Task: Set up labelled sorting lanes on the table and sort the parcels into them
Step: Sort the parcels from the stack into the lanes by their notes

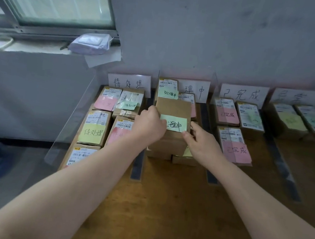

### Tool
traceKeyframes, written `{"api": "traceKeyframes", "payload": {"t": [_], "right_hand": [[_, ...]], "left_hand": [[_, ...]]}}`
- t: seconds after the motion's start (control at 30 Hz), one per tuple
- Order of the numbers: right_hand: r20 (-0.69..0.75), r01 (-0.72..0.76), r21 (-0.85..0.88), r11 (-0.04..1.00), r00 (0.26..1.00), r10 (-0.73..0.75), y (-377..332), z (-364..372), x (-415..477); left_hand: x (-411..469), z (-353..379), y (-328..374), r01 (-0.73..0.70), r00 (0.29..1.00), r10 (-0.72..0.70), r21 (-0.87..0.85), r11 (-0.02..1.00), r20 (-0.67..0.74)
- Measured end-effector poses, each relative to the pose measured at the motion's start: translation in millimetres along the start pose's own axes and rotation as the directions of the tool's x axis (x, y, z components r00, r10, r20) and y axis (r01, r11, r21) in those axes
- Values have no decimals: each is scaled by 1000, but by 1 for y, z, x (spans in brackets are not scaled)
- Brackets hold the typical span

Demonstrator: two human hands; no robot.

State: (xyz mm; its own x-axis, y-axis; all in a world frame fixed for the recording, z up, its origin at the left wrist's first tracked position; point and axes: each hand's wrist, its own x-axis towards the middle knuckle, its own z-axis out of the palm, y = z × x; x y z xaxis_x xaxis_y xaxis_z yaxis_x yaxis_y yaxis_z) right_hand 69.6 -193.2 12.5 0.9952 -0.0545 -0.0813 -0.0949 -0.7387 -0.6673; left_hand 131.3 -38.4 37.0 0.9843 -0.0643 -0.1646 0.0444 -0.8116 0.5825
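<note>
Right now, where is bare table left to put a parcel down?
Free: bare table in front of the middle stack; third lane in front of the pink-note parcel; fourth lane in front of its two parcels. Crowded: left lane parcels, packed side by side, and the middle stack.

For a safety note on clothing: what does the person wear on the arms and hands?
Nothing that shows. Both forearms are bare as far as the picture reaches, with no sleeves in view. The left hand and the right hand have no gloves, and no watch, bracelet or ring is visible.
</note>
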Motion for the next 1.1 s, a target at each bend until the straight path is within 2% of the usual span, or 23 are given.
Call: {"api": "traceKeyframes", "payload": {"t": [0.2,0.37,0.5,0.67,0.8,0.9,1.0,1.1], "right_hand": [[-16,51,-34,998,999,-52,6,-14,-47],[28,94,-95,991,995,-91,12,-21,-104],[124,115,-97,989,987,-102,21,-13,-146],[260,73,-8,997,963,-68,35,11,-177],[313,69,-66,995,949,-45,44,28,-176],[303,114,-150,982,951,-64,43,36,-167],[305,179,-259,949,948,-96,36,41,-155],[292,232,-361,903,948,-127,26,47,-140]], "left_hand": [[-55,6,7,-44,999,44,83,996,4],[-120,24,7,-6,1000,6,22,1000,9],[-169,37,0,23,999,-27,97,995,37],[-198,55,-22,49,991,-76,229,972,111],[-201,71,-41,58,986,-96,265,962,133],[-198,72,-51,-12,996,-26,401,916,89],[-191,66,-53,-134,991,123,588,798,57],[-178,61,-54,-202,977,199,646,736,79]]}}
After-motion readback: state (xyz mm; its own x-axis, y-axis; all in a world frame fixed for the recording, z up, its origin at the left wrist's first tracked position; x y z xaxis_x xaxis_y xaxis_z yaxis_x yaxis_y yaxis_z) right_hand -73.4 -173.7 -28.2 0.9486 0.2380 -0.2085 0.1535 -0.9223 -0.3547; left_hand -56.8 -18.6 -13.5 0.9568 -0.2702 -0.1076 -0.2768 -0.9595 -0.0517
